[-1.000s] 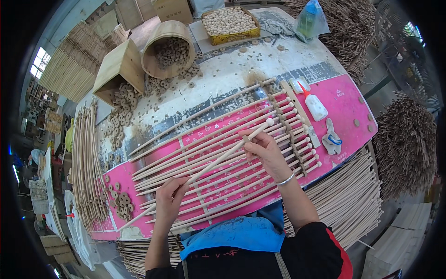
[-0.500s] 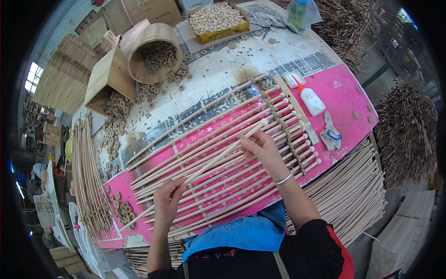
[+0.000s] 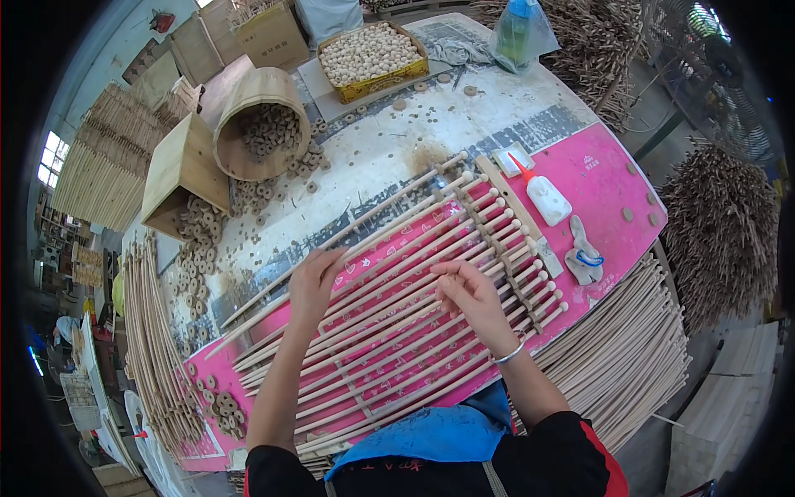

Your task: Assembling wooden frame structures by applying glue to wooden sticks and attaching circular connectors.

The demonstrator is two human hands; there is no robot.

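Note:
Several pale wooden rods [image 3: 389, 291] lie side by side across the pink sheet, most with a round bead at the right end. Their bead ends rest on a notched wooden rack [image 3: 500, 248]. My left hand [image 3: 308, 286] reaches to the far side of the row, its fingers closed over a beaded wooden rod [image 3: 389, 229] whose tapered end sticks out to the lower left. Above the middle of the row hovers my right hand [image 3: 474, 300], fingers loosely bent and apart, with nothing visible in them.
A white glue bottle [image 3: 548, 200] with a red tip lies right of the rack, near a cloth piece [image 3: 585, 255]. Wooden rings spill from a round tub [image 3: 258, 161] and a square box [image 3: 178, 207]. A yellow tray [image 3: 377, 85] holds beads. Rod bundles [image 3: 617, 348] flank the table.
My left hand has moved up to the far side of the row. The beaded rod has left my right hand and lies at the far side. The whole view has shifted slightly.

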